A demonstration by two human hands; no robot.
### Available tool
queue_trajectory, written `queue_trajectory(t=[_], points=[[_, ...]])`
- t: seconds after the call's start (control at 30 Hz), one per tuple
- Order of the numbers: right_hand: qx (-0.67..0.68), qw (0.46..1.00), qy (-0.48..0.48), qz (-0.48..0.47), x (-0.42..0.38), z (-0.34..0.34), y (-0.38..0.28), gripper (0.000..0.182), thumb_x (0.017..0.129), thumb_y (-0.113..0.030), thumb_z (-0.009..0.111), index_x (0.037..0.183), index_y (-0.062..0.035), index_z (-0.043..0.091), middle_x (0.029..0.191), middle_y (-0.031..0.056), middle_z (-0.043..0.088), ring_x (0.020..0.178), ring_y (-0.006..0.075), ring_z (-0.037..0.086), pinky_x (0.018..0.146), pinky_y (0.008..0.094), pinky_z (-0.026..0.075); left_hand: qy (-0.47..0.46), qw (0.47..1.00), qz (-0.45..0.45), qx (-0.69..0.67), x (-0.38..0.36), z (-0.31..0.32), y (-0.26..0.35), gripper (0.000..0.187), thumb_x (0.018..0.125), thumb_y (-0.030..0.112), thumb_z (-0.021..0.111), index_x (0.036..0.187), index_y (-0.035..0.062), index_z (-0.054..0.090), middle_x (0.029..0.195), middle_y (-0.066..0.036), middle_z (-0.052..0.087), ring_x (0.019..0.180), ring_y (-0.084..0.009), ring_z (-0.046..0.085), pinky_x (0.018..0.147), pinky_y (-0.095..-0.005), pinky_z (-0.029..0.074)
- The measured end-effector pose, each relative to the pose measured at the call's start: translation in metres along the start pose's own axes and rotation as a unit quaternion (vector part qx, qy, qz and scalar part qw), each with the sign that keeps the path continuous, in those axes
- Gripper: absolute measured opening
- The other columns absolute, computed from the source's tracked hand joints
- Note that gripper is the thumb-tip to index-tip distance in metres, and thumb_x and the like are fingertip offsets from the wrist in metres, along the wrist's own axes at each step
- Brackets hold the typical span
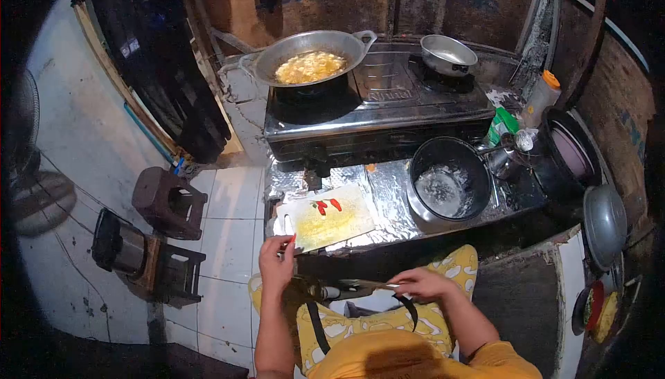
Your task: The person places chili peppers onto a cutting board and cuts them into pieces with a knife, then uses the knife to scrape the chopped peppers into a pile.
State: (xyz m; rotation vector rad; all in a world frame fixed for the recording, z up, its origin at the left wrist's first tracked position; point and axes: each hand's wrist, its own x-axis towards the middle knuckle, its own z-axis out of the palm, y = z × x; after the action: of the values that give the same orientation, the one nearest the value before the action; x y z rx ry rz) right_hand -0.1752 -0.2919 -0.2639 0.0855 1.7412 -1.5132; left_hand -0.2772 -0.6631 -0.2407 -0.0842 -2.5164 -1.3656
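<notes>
My left hand (276, 265) is closed in a pinch on a red chili (293, 239), just off the near left corner of the cutting board (332, 230). The board is white with yellow stains and has a handle slot at its left end. A few more red chilies (336, 204) lie toward its far side. Over my lap, my right hand (420, 284) is closed on a knife (367, 284), its blade pointing left. Part of the knife is hard to make out against the dark background.
A wok (260, 67) of bubbling oil with yellowish pieces sits on the left burner of the stove (388, 119). A metal pan (449, 53) stands on the right burner. Right of the board is a dark pot (415, 202) with whitish residue. Stools (166, 199) stand left.
</notes>
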Motion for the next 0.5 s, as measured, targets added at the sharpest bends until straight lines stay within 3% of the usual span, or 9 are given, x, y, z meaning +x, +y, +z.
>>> queue_trajectory(t=[0.07,0.1,0.13,0.17,0.23,0.3,0.37,0.43,0.5], points=[[0.024,0.998,0.025,0.056,-0.011,-0.014,0.007,0.034,0.093,-0.024,0.061,0.121,-0.004,0.065,0.092,0.0046,0.07,0.07,0.0129,0.061,0.061,0.0286,0.049,0.0,0.999,0.042,0.035,0.002,0.013,0.001,0.012,0.085,0.005,0.069,0.097,0.0033,0.07,0.094,-0.012,0.066,0.087,-0.0248,0.064,0.075,-0.0335,0.053],[-0.29,0.94,0.149,0.104,-0.014,-0.014,0.008,0.033,0.093,-0.026,0.058,0.117,-0.004,0.066,0.094,0.0086,0.071,0.074,0.0197,0.065,0.065,0.0343,0.052,-0.001,0.994,0.084,0.068,0.004,0.021,0.0,0.012,0.085,0.006,0.069,0.096,0.0044,0.071,0.093,-0.013,0.066,0.089,-0.0266,0.064,0.076,-0.0356,0.053],[-0.567,0.77,0.255,0.139,-0.017,-0.012,0.01,0.032,0.094,-0.028,0.056,0.112,-0.0039,0.067,0.097,0.0126,0.071,0.079,0.0265,0.069,0.068,0.0399,0.055,-0.028,0.989,0.121,0.076,0.01,0.03,-0.004,0.011,0.085,0.009,0.069,0.095,0.0064,0.071,0.093,-0.013,0.066,0.09,-0.0315,0.061,0.079,-0.0405,0.05],[-0.566,0.771,0.254,0.141,-0.017,-0.003,0.019,0.032,0.094,-0.028,0.056,0.112,-0.0039,0.067,0.097,0.0126,0.071,0.079,0.0265,0.069,0.068,0.0399,0.055,-0.03,0.989,0.12,0.076,0.011,0.038,-0.007,0.011,0.085,0.009,0.069,0.095,0.0064,0.071,0.093,-0.013,0.066,0.09,-0.0315,0.061,0.079,-0.0405,0.05],[-0.489,0.819,0.298,0.044,-0.009,0.016,0.019,0.031,0.094,-0.03,0.052,0.107,-0.0056,0.067,0.101,0.0187,0.07,0.092,0.0361,0.068,0.079,0.048,0.055,-0.074,0.98,0.147,0.115,0.019,0.06,0.008,0.011,0.084,0.011,0.068,0.095,0.0064,0.071,0.093,-0.013,0.067,0.087,-0.034,0.06,0.079,-0.0439,0.048],[-0.447,0.851,0.267,0.063,-0.013,0.029,-0.003,0.03,0.093,-0.028,0.054,0.113,-0.0071,0.066,0.101,0.0194,0.069,0.094,0.0372,0.067,0.083,0.0476,0.054,-0.079,0.977,0.164,0.109,0.024,0.077,0.005,0.011,0.084,0.011,0.069,0.094,0.006,0.071,0.091,-0.012,0.066,0.086,-0.034,0.059,0.078,-0.0438,0.048],[-0.244,0.937,0.245,-0.049,-0.019,0.038,-0.022,0.032,0.091,-0.021,0.057,0.121,-0.012,0.065,0.097,0.019,0.07,0.092,0.0392,0.067,0.081,0.046,0.053,-0.082,0.974,0.181,0.104,0.029,0.087,0.006,0.011,0.084,0.011,0.069,0.094,0.0057,0.071,0.089,-0.012,0.066,0.085,-0.0341,0.059,0.077,-0.0437,0.048],[-0.215,0.939,0.249,-0.1,-0.013,0.047,-0.033,0.038,0.092,-0.016,0.058,0.129,-0.0102,0.059,0.104,0.0213,0.068,0.097,0.0397,0.065,0.082,0.0449,0.052,-0.087,0.969,0.203,0.11,0.03,0.093,0.01,0.011,0.084,0.012,0.069,0.092,0.0053,0.071,0.086,-0.012,0.065,0.084,-0.0342,0.058,0.075,-0.0437,0.048],[-0.266,0.852,0.385,-0.234,0.002,0.058,-0.046,0.043,0.092,-0.013,0.055,0.135,-0.0082,0.052,0.108,0.0231,0.064,0.098,0.0409,0.063,0.081,0.0459,0.052,-0.088,0.967,0.213,0.109,0.032,0.099,0.012,0.01,0.084,0.013,0.07,0.091,0.0057,0.071,0.084,-0.012,0.064,0.083,-0.0339,0.058,0.075,-0.0434,0.048]])
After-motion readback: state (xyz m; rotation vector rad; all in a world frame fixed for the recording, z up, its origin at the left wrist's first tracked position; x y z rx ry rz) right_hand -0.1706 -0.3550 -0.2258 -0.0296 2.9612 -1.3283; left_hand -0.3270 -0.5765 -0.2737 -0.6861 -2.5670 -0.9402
